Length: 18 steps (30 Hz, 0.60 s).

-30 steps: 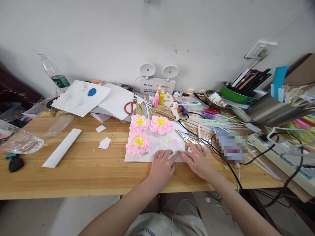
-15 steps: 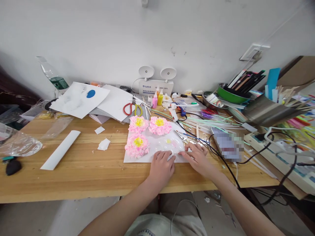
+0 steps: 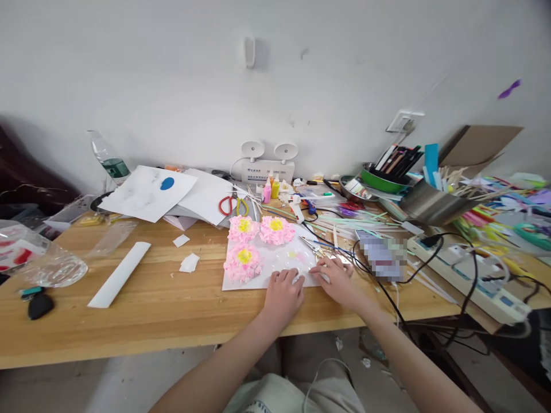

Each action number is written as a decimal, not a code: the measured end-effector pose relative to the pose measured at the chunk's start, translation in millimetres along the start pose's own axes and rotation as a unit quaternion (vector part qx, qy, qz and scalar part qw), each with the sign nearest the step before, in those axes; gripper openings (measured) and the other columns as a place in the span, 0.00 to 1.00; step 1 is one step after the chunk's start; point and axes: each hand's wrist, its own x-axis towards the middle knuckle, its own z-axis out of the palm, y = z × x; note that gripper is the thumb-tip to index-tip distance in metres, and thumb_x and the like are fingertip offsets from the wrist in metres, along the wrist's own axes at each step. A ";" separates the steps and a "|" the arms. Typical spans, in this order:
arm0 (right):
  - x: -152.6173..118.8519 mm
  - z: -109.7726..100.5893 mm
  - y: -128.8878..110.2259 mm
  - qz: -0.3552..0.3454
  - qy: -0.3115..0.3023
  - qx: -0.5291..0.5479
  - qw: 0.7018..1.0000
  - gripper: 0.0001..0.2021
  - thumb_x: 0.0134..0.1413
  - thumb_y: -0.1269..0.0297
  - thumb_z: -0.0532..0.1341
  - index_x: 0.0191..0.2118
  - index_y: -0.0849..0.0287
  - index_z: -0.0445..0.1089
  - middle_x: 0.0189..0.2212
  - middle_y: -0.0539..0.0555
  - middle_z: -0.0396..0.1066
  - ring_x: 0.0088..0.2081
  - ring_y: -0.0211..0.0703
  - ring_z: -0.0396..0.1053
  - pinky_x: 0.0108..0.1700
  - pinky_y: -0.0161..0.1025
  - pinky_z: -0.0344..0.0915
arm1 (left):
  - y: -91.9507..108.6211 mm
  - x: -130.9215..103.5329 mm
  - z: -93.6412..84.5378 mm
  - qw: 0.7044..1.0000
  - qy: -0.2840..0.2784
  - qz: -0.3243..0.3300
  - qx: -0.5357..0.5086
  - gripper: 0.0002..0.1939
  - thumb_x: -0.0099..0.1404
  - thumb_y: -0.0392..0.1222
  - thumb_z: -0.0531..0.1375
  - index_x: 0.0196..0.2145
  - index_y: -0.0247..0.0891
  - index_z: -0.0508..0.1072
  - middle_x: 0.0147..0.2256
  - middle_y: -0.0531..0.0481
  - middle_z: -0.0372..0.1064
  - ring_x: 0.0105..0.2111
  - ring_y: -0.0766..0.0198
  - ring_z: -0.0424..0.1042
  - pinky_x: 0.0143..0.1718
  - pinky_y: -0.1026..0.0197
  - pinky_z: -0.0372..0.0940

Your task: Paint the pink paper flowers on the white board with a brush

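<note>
Both hands are at the front part of a white paper sheet [image 3: 269,281] on the wooden table. My left hand [image 3: 283,292] has its fingers bent and close together at the near side of a clear plastic piece [image 3: 282,259] with yellow and pink spots. My right hand [image 3: 338,280] is closed, with thumb and forefinger pinched at the right of that piece; whatever either hand grips is too small or hidden. Three pink flowers with yellow centres [image 3: 276,230] sit on the sheet's left and back. Scissors [image 3: 310,244] lie just beyond my right hand.
A phone [image 3: 381,255], black cables and a power strip [image 3: 469,281] crowd the right. Behind stand small paint bottles [image 3: 267,191], a glue gun [image 3: 297,209], red-and-yellow-handled pliers [image 3: 225,205] and a green bowl of pens [image 3: 385,180]. To the left lies rolled white paper [image 3: 120,275].
The camera view has tilted up and turned a little to the right. Both hands stay at nearly the same place on the sheet, with the same closed pose.
</note>
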 end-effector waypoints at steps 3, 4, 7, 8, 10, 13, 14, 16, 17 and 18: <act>2.3 5.9 -3.9 0.054 0.020 0.108 0.992 0.13 0.53 0.62 0.53 0.26 0.54 0.74 0.34 0.55 0.73 0.43 0.53 0.63 0.44 0.52 0.55 | -0.5 0.0 -1.3 1.000 0.002 0.010 0.005 0.14 0.59 0.34 0.57 0.44 0.42 0.69 0.45 0.50 0.67 0.42 0.59 0.66 0.42 0.52 0.60; 3.3 7.2 -4.9 0.068 0.030 0.130 0.989 0.14 0.52 0.61 0.53 0.25 0.55 0.74 0.33 0.56 0.73 0.42 0.53 0.64 0.43 0.52 0.56 | -0.9 0.1 -1.6 1.000 0.002 0.013 0.006 0.14 0.59 0.34 0.57 0.43 0.42 0.69 0.44 0.50 0.67 0.42 0.59 0.65 0.42 0.53 0.60; 5.0 6.4 -6.6 0.092 0.048 0.185 0.977 0.16 0.52 0.55 0.53 0.25 0.56 0.73 0.30 0.56 0.74 0.38 0.50 0.67 0.40 0.49 0.61 | -2.5 0.2 -1.7 1.000 0.001 0.019 0.005 0.13 0.59 0.35 0.57 0.43 0.42 0.69 0.44 0.50 0.67 0.43 0.60 0.65 0.43 0.53 0.60; 4.7 4.5 -6.9 0.098 0.051 0.210 0.971 0.16 0.51 0.53 0.53 0.26 0.57 0.73 0.29 0.56 0.74 0.36 0.49 0.68 0.39 0.47 0.62 | -3.1 0.2 -1.4 1.000 0.000 0.020 0.004 0.12 0.60 0.35 0.57 0.43 0.42 0.70 0.44 0.50 0.67 0.43 0.60 0.65 0.43 0.53 0.60; 3.0 -0.9 -7.4 0.110 0.053 0.260 0.958 0.19 0.50 0.49 0.53 0.27 0.58 0.73 0.27 0.55 0.74 0.34 0.47 0.69 0.36 0.45 0.64 | -4.1 -0.1 -0.7 1.000 -0.004 0.022 0.002 0.12 0.60 0.35 0.56 0.43 0.42 0.69 0.45 0.50 0.67 0.43 0.60 0.65 0.43 0.53 0.60; 1.6 -9.9 -7.9 0.123 0.057 0.315 0.939 0.21 0.49 0.46 0.54 0.27 0.60 0.72 0.24 0.53 0.73 0.30 0.45 0.69 0.33 0.41 0.65 | -4.9 -0.7 0.2 1.000 -0.006 0.025 -0.003 0.13 0.60 0.35 0.56 0.44 0.41 0.69 0.46 0.49 0.66 0.44 0.59 0.65 0.45 0.52 0.60; 2.9 -13.0 -8.0 0.124 0.060 0.326 0.935 0.21 0.49 0.46 0.54 0.28 0.60 0.72 0.24 0.53 0.72 0.28 0.44 0.68 0.32 0.41 0.65 | -4.9 -0.9 0.4 1.000 -0.005 0.026 -0.004 0.14 0.60 0.34 0.57 0.44 0.41 0.69 0.46 0.49 0.66 0.45 0.59 0.65 0.45 0.52 0.60; 9.8 -20.5 -8.5 0.130 0.075 0.346 0.926 0.21 0.49 0.46 0.55 0.30 0.61 0.72 0.24 0.53 0.72 0.27 0.42 0.67 0.31 0.40 0.64 | -4.4 -1.4 0.7 1.000 0.002 0.023 -0.003 0.14 0.59 0.33 0.57 0.44 0.41 0.69 0.45 0.48 0.66 0.45 0.59 0.65 0.45 0.52 0.60; 15.6 -25.7 -9.4 0.137 0.093 0.352 0.921 0.20 0.49 0.47 0.56 0.31 0.61 0.72 0.25 0.53 0.72 0.27 0.42 0.67 0.30 0.40 0.64 | -3.9 -1.7 0.9 1.000 0.006 0.021 -0.002 0.14 0.59 0.33 0.57 0.44 0.41 0.69 0.45 0.48 0.67 0.44 0.59 0.65 0.45 0.52 0.61; 22.8 -32.3 -11.1 0.140 0.121 0.353 0.917 0.19 0.49 0.48 0.56 0.32 0.61 0.72 0.26 0.54 0.72 0.28 0.43 0.68 0.31 0.40 0.65 | -3.4 -1.9 1.3 1.000 0.011 0.018 0.000 0.14 0.58 0.32 0.57 0.43 0.41 0.69 0.44 0.48 0.67 0.44 0.59 0.65 0.44 0.53 0.61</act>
